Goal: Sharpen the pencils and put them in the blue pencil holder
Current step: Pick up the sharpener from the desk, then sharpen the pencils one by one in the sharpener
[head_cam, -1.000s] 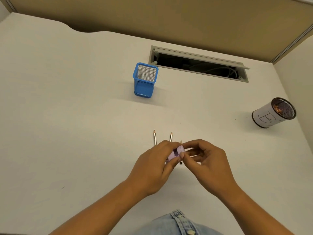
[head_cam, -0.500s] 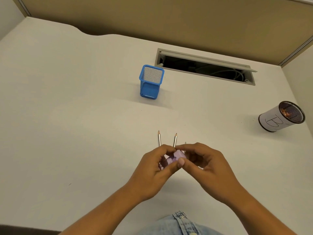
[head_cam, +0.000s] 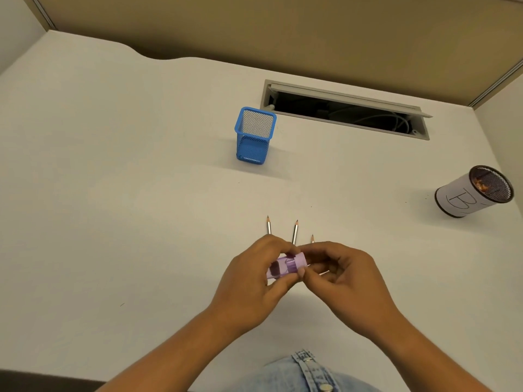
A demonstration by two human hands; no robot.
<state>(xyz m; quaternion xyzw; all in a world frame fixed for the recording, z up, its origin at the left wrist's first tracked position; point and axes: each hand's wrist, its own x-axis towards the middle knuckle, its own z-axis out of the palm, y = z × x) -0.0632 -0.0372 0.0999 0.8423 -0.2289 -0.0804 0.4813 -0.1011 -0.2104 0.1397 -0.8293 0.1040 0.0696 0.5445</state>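
My left hand grips a purple pencil sharpener just above the table. My right hand pinches the sharpener's right end with thumb and fingertips. Three sharpened pencils lie side by side on the white table just beyond my hands, tips pointing away: a left pencil, a middle pencil and a right pencil. My hands hide their near ends. The blue mesh pencil holder stands upright farther back, left of centre, with nothing visible inside.
A round mesh cup wrapped in white paper marked "B" stands at the right, with shavings inside. An open cable slot is cut into the table behind the blue holder. A tan partition wall closes the back.
The sharpener has turned in my hands and more of its purple body shows now. Both hands stay over the near ends of the pencils. The view has shifted slightly.
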